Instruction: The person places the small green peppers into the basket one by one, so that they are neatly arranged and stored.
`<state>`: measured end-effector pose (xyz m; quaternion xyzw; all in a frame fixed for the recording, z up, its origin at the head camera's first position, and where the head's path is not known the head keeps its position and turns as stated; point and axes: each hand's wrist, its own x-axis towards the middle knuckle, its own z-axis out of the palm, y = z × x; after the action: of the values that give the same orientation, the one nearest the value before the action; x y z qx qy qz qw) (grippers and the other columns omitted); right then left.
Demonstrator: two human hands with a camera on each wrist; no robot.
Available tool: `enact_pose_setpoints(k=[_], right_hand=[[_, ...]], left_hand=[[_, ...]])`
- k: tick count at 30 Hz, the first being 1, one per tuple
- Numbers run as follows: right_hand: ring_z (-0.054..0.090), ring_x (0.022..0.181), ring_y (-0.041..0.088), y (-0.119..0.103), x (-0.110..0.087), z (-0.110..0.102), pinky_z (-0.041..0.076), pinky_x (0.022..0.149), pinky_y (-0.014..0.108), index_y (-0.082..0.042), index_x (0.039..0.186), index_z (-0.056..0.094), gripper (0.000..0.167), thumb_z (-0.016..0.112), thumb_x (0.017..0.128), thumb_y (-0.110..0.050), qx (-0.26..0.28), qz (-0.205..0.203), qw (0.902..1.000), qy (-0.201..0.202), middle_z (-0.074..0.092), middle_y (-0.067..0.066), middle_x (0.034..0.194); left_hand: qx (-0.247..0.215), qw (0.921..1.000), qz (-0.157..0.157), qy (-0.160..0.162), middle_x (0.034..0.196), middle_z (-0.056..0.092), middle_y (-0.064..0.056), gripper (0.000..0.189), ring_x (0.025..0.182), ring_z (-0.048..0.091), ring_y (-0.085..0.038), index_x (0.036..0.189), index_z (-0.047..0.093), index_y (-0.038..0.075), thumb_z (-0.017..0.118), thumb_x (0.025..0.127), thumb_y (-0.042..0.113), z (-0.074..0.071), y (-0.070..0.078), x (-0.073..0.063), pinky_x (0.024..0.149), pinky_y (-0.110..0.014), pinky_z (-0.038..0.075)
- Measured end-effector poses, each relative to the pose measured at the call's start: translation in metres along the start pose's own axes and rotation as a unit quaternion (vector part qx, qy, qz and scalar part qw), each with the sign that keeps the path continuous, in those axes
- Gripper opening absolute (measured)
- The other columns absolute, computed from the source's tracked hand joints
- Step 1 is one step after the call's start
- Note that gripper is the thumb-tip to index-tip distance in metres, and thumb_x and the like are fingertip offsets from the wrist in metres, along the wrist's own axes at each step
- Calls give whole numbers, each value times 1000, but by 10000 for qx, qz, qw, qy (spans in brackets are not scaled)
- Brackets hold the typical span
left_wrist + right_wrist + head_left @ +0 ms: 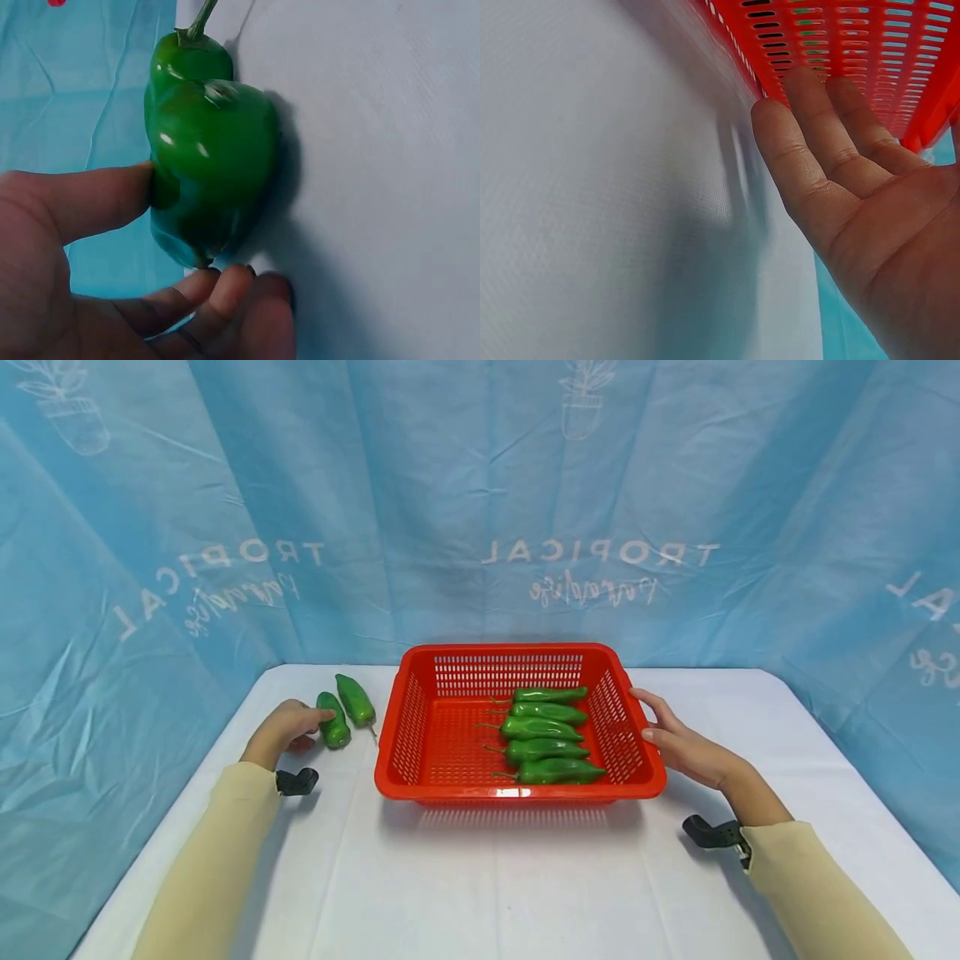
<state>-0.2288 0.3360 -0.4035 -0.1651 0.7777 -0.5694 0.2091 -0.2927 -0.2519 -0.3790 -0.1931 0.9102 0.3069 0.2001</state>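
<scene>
At the left of the head view, my left hand [288,727] is on a green pepper [333,722] lying on the cloth. In the left wrist view, the thumb [112,199] touches that pepper's side and curled fingertips meet its lower end. A second green pepper [356,700] with its stem lies just beyond. My right hand [686,747] rests against the right side of a red plastic basket [521,793]. Its straight fingers [840,154] touch the slotted outer wall in the right wrist view. Several green peppers [543,729] lie in a row in the basket's right half.
A white cloth [465,893] covers the table. Blue printed curtains [480,485] hang behind it and along both sides. Black wrist straps [296,782] sit on both wrists over light sleeves.
</scene>
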Motion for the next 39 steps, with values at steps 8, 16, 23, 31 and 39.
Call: enact_pose_setpoints(k=[8, 16, 23, 31, 39], right_hand=[[60, 113, 5, 1, 0, -1, 52, 98, 56, -31, 157, -1, 73, 46, 101, -28, -23, 24, 10000, 19, 29, 30, 151], [57, 115, 5, 3, 2, -1, 52, 98, 56, -33, 156, -1, 72, 46, 102, -29, -40, 32, 10000, 30, 22, 27, 154], [55, 117, 6, 3, 2, -3, 52, 99, 55, -36, 155, 0, 71, 46, 101, -31, -136, 153, 9997, 99, 23, 24, 155], [54, 119, 10, 4, 3, -3, 52, 98, 55, -37, 155, 0, 73, 47, 100, -31, -135, 154, 9997, 111, 20, 24, 156], [53, 121, 13, 2, 2, -2, 51, 100, 57, -37, 156, 0, 73, 47, 100, -32, -160, 173, 9996, 122, 18, 24, 157]], left_hand=[[-470, 9973, 552, -107, 127, 50, -26, 64, 95, 62, -24, 145, 32, -11, 51, 98, 30, 3, 0, 2, 80, -32, 52], [-794, 9860, 1466, 68, 143, 39, -34, 59, 117, 53, -39, 148, 29, -1, 54, 98, 17, 3, -15, 8, 93, -46, 50], [-710, 9812, 1769, -315, 154, 27, -35, 61, 140, 34, -49, 155, 27, 5, 50, 102, 23, -3, -27, 5, 112, -60, 35], [-454, 9773, 1869, -885, 158, 20, -34, 62, 139, 36, -49, 157, 26, 10, 50, 102, 23, -9, -27, 5, 107, -57, 42], [-534, 9756, 1879, -1002, 157, 20, -35, 59, 132, 43, -45, 156, 28, 10, 49, 101, 16, -7, -25, 5, 102, -54, 46]])
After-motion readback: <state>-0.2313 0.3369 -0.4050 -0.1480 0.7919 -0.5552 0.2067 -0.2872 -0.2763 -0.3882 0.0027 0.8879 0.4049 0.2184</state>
